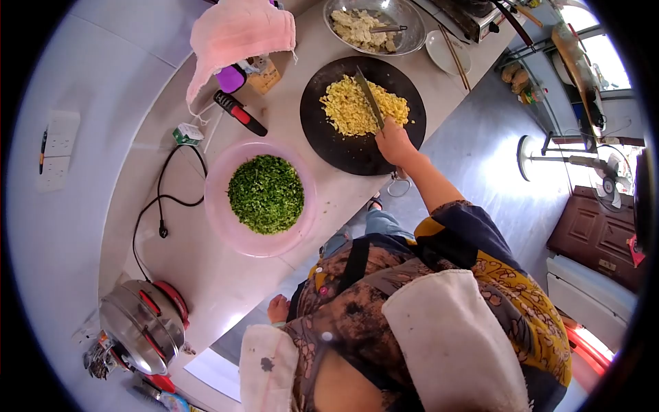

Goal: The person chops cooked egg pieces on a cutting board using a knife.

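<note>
Head view: right hand (396, 141), the nearer one, fingers clenched round the knife (369, 97). Blade's long axis runs from them across chopped yellow food (345, 110) on the round black board (329, 150), tip toward the metal bowl (412, 34). Left hand (279, 309) well apart, fingers curled; cannot tell whether grasping.

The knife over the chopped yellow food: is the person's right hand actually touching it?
Touching. The head view shows the right hand gripping the knife, its blade jutting out past the fist.
</note>
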Tool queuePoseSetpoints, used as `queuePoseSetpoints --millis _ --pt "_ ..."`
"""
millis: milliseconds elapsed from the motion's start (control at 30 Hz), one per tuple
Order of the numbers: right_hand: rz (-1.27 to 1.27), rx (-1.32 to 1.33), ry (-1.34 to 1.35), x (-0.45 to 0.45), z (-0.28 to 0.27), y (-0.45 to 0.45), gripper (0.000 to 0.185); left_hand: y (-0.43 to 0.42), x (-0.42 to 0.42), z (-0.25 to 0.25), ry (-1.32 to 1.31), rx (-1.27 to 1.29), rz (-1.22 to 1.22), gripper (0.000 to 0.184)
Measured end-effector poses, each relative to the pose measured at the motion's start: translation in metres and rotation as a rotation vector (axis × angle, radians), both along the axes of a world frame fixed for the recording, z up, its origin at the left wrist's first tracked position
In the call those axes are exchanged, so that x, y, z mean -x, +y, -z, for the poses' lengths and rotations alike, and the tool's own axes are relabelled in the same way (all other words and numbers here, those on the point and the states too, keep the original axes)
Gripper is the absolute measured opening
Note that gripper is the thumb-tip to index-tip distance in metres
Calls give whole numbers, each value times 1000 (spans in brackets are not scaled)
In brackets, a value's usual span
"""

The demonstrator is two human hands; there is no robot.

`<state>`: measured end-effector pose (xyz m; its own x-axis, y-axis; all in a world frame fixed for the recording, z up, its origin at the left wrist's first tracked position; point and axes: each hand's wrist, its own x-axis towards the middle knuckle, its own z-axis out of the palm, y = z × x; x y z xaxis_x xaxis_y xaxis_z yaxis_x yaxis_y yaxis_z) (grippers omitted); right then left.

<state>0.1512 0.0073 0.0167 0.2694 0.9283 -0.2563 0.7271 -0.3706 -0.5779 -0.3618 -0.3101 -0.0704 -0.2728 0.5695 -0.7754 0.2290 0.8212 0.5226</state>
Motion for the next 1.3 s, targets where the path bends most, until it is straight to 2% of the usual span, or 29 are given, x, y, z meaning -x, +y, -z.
queuePoseSetpoints --millis 167,233,367,433,567,633,667,733,767,833,933,1000,1133,1300 --pt "-20 -76 -1 1 0 -6 25 -2 2 7 -65 14 -23 20" --pt "11 -54 54 9 -22 -2 26 -5 -1 1 -54 15 -14 18" --pt "-13 -30 21 14 11 13 27 -5 -13 -16 -21 18 -111 17" --pt "-16 -24 20 12 2 12 27 -9 -13 -13 -74 -9 -149 16" --pt "-67 -76 2 13 -4 8 26 -39 22 47 -243 -73 -112 15" --pt "-74 -39 -31 22 0 15 26 -34 19 38 -166 -5 -36 14" --pt "-75 -29 -45 26 0 15 26 -7 -6 -2 -47 74 27 14" --pt "-80 -66 -18 22 8 18 25 5 -13 -15 1 75 55 13" --pt "-82 -74 -5 21 13 14 25 -7 -1 0 -70 9 27 12" --pt "-96 -59 -3 23 -2 12 25 -2 -9 -6 -103 -76 -45 11" --pt "-102 -68 14 31 -4 13 25 1 -24 -20 -14 -80 -131 9" --pt "-116 -56 21 36 6 18 26 2 -18 -16 -20 -45 -97 10" --pt "-117 -39 24 35 -16 16 23 3 -1 -5 -82 -4 58 14" --pt "-168 -78 43 48 -20 13 23 1 -7 -11 57 13 38 16"
